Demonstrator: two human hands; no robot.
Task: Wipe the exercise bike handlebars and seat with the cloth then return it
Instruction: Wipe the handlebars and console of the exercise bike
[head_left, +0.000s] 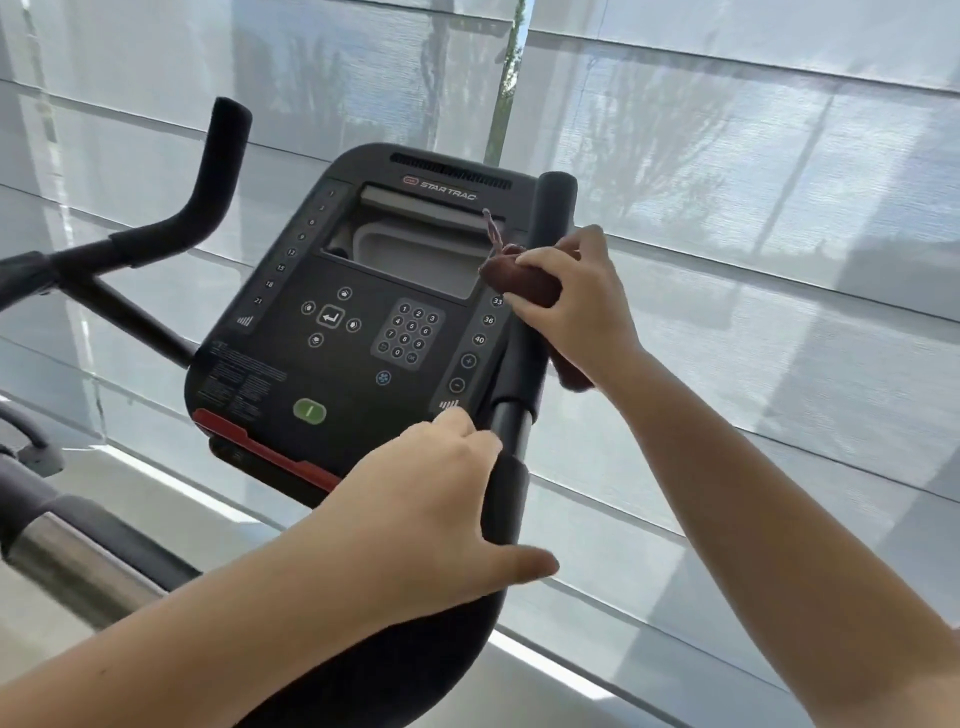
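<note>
Daylit sheer window blinds (727, 156); pale floor (156, 499) beneath

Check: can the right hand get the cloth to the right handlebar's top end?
Probably yes: the right hand holds the cloth on the right handlebar just below its top end, and nothing blocks the way.

We see two arms, bare from the wrists to the frame's edge, with smooth surfaces. The left forearm (208, 649) looks broad in this wide view, the right forearm (753, 519) slimmer and longer. The left grip (431, 514) and right grip (571, 306) are bare too, with shortish fingers; the nails are too blurred to tell.
</note>
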